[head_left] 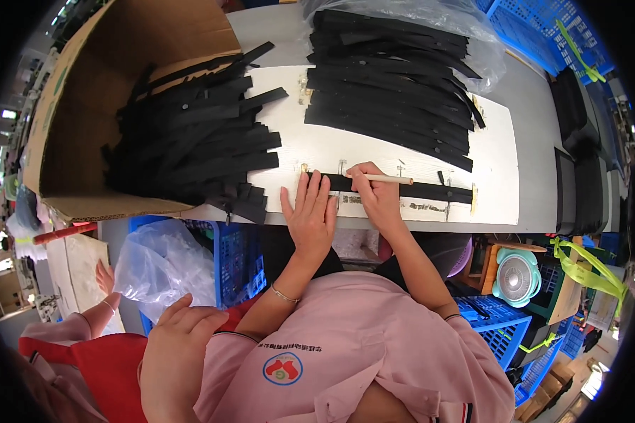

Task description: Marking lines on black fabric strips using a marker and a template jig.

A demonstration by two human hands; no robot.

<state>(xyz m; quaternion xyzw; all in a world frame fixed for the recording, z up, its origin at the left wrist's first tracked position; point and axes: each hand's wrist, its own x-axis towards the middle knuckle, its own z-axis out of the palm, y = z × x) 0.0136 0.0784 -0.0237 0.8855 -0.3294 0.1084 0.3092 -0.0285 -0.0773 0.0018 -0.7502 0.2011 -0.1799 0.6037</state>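
Your bench in a small assembly workshop
You sit at a white work board [374, 151] with stacks of black straps [391, 77] at twelve o'clock, a strap-filled cardboard box [85, 92] at ten, blue plastic crates [536, 28] at one and five, and a co-worker's hand [180, 338] at seven

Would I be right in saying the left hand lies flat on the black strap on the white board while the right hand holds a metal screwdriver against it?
Not quite. The head view shows the right hand holding a pale wooden stick, not a metal screwdriver. The rest holds: the left hand lies flat on the black strap on the white board.
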